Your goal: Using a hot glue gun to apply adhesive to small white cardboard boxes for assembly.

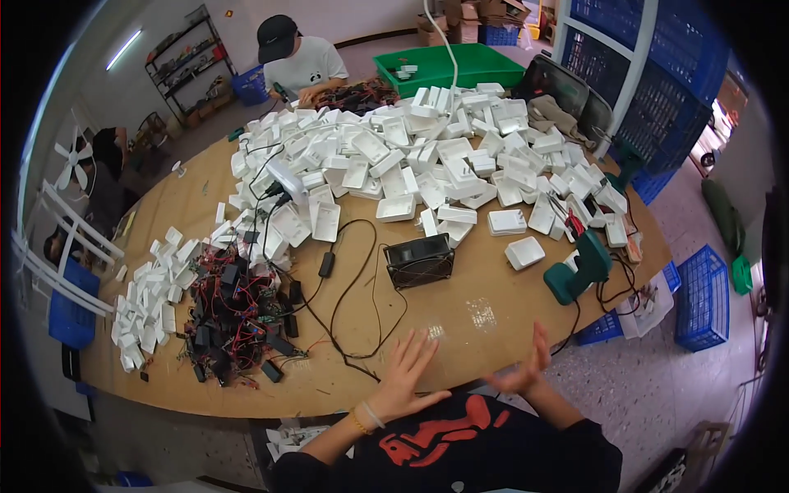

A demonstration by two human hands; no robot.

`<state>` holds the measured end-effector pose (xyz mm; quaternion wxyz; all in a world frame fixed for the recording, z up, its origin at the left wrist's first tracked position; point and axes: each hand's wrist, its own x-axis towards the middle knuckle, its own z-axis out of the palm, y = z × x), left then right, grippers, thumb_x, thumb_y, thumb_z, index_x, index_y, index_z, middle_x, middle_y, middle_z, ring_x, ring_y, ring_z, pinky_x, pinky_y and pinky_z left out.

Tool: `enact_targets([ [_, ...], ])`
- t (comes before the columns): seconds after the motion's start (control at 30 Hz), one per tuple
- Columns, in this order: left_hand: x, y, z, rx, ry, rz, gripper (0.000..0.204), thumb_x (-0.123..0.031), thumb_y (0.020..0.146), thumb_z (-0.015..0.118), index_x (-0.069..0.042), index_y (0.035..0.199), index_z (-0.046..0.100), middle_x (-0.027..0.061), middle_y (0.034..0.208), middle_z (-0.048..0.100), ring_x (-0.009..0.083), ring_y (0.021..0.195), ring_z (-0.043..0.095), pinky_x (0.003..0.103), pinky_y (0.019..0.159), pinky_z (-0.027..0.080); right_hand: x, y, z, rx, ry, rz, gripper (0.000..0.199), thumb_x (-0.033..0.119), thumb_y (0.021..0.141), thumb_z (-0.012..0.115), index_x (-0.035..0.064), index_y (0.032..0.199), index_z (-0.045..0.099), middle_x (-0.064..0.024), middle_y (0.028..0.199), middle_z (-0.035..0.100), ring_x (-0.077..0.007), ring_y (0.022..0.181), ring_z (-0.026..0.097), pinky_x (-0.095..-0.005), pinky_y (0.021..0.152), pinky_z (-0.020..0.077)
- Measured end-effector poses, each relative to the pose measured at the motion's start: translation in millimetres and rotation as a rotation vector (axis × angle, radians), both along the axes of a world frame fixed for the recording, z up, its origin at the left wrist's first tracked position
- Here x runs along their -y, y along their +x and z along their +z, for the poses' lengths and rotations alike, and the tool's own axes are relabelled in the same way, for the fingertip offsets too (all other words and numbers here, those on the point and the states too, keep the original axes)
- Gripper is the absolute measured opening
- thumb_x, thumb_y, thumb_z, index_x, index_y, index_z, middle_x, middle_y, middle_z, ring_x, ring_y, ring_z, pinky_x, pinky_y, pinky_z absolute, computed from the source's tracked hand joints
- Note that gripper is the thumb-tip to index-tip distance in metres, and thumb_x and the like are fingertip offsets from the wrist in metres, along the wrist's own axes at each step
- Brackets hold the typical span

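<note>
My left hand (pixel 400 384) is held above the near edge of the table, its fingers stretched out and nothing in it. To its right, my right hand (pixel 526 366) is raised with fingers apart, also bare. Beyond them a small black square fan (pixel 420 261) stands on the brown tabletop (pixel 485 361). White plastic cases (pixel 524 253) lie singly just right of the fan. A dark green tool or stand (pixel 580 269) with a black cable sits further right. At left is a heap of small circuit boards with black parts and red wires (pixel 234 316).
A large pile of white plastic cases (pixel 394 152) covers the far half of the table, with a power strip (pixel 286 181) among them. Smaller white pieces (pixel 156 287) lie left. Black cables (pixel 335 304) cross the middle. A co-worker (pixel 304 62) sits opposite, near a green tub (pixel 485 62).
</note>
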<state>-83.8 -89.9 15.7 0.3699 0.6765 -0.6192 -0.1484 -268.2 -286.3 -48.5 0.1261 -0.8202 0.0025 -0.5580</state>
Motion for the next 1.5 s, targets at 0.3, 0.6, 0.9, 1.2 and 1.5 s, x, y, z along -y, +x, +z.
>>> enact_targets([
  [0.3,30.5,-4.8,39.9,-0.059,-0.132,0.003,0.042,-0.01,0.079,0.073,-0.002,0.119,0.063,0.0164,0.123,0.062,0.0342,0.116,0.057,0.04,0.099,0.044,132.6,50.6,11.2,-0.601,0.506,-0.655,0.033,0.025,0.081,0.067,0.0044,0.106,0.063,-0.0173,0.098,0.061,-0.0362,0.083,0.062,-0.0415,0.071,0.0515],
  [0.6,-23.9,30.9,-7.1,-0.166,0.011,-0.036,0.087,-0.017,0.074,0.081,-0.001,0.146,0.033,0.0218,0.142,0.042,0.0357,0.134,0.041,0.044,0.108,0.036,9.6,29.2,93.1,-0.85,0.611,0.502,0.042,0.041,0.074,0.08,0.0056,0.069,0.058,-0.0091,0.073,0.058,-0.0255,0.065,0.06,-0.0352,0.059,0.047],
  [0.9,35.4,59.1,-38.6,0.219,-0.034,-0.071,0.082,-0.04,0.072,0.078,-0.003,0.136,0.043,0.0136,0.12,0.051,0.0326,0.104,0.052,0.042,0.089,0.044,20.5,109.6,109.2,-0.744,-0.009,0.77,0.039,0.034,0.069,0.083,0.0046,0.089,0.066,-0.0107,0.105,0.061,-0.0279,0.087,0.059,-0.0409,0.074,0.0488],
  [1.2,67.1,54.5,-58.5,0.377,-0.075,0.278,0.07,-0.044,0.074,0.074,-0.006,0.127,0.051,0.0129,0.116,0.052,0.0309,0.1,0.051,0.038,0.087,0.045,85.4,171.6,28.4,-0.511,0.801,0.311,0.089,0.013,0.064,0.089,0.0055,0.137,0.04,-0.007,0.119,0.054,-0.0154,0.103,0.055,-0.0284,0.086,0.0477],
  [1.5,99.6,91.5,-58.5,0.201,-0.11,0.265,0.071,-0.039,0.069,0.082,-0.004,0.122,0.05,0.0159,0.112,0.052,0.037,0.102,0.053,0.042,0.088,0.046,118.0,223.7,11.0,-0.415,0.799,0.416,0.083,0.013,0.067,0.088,0.0083,0.137,0.043,-0.0068,0.114,0.06,-0.0132,0.097,0.055,-0.027,0.082,0.0482],
])
